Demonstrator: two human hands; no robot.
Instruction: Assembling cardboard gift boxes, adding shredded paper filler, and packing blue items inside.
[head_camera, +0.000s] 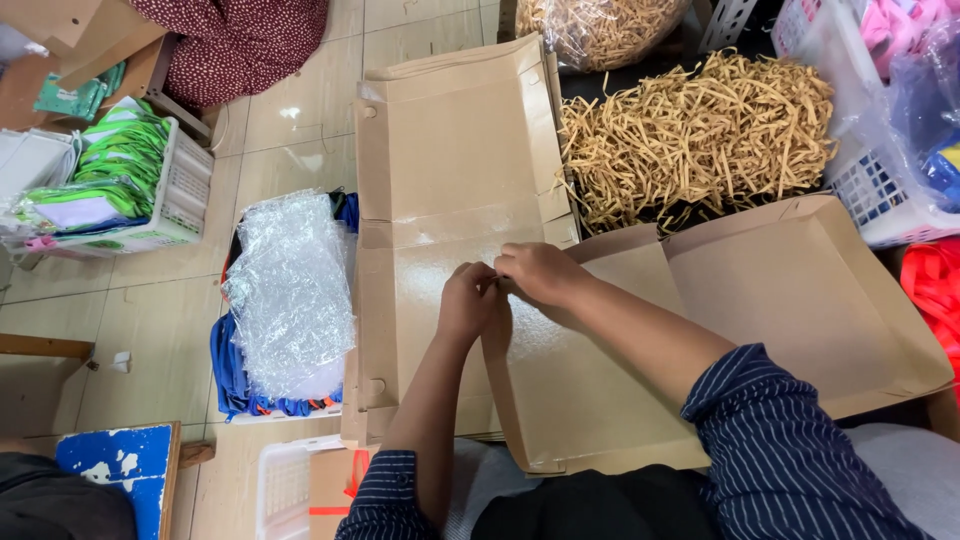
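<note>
Cardboard box (760, 300) brown, half-folded, flaps up; both hands pinching edge

the flat cardboard box (600, 400) under the pinching fingers is showing plain kraft brown. beyond the grip, shredded paper filler (690, 135) is glowing straw yellow. left of the grip, clear bubble wrap (290, 290) is glinting silvery over blue cloth (228, 370). near the wrists, sleeves (790, 460) are showing navy with thin white pinstripes.
</note>
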